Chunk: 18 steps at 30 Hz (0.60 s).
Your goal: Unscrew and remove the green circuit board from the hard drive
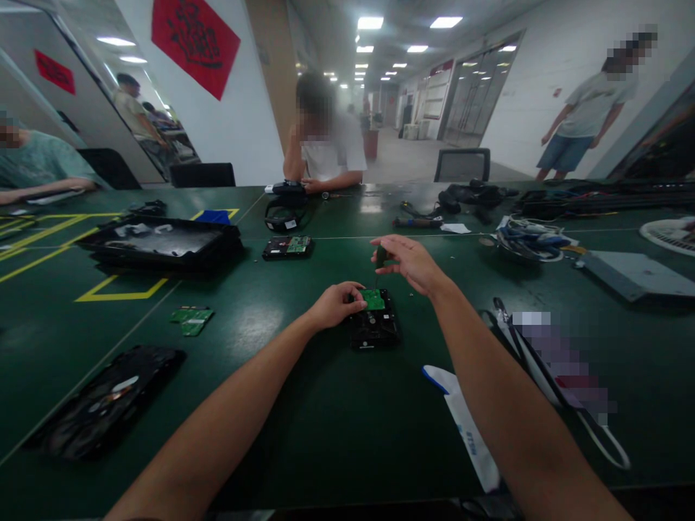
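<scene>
Green board [374, 299] touches the curled left hand [337, 304], grip unclear; raised right hand [413, 263] pinches a screwdriver [381, 256].

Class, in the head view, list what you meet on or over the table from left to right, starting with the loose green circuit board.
Loose green circuit board → far hard drive → left hand → nearer hard drive → right hand → coiled cables → grey box.

- We see a black, rectangular metal hard drive [372, 331] lying flat just below and right of the frame's centre, its near short end facing the bottom edge.
- On its upper half we find a bright green, flat circuit board [373, 299], partly covered at left.
- Above it we have a slim, dark-handled screwdriver [381, 255], nearly upright, tip down.
</scene>
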Each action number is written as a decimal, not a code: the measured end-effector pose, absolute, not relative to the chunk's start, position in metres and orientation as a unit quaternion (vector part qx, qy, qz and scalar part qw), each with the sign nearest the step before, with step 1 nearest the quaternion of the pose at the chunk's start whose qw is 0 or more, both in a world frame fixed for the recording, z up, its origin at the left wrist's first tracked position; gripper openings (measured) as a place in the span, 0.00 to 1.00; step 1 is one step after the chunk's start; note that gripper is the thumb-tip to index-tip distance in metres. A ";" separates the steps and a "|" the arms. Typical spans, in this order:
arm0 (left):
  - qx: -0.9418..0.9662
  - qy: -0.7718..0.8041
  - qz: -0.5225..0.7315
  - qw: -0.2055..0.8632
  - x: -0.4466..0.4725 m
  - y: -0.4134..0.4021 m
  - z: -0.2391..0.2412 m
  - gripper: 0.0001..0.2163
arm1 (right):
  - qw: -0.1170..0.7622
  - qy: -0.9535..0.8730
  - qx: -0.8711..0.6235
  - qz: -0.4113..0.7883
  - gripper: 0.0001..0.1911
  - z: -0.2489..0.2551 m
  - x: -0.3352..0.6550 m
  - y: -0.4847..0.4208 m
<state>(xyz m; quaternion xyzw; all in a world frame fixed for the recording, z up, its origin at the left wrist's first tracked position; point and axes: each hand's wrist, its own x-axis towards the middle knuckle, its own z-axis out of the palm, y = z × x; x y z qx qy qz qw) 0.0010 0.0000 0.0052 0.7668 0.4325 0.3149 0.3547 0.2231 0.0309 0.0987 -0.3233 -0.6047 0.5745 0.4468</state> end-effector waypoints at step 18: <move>0.769 0.434 0.314 0.350 0.001 0.001 0.003 0.10 | 0.459 -0.602 -0.326 0.567 0.15 0.100 0.223 0.031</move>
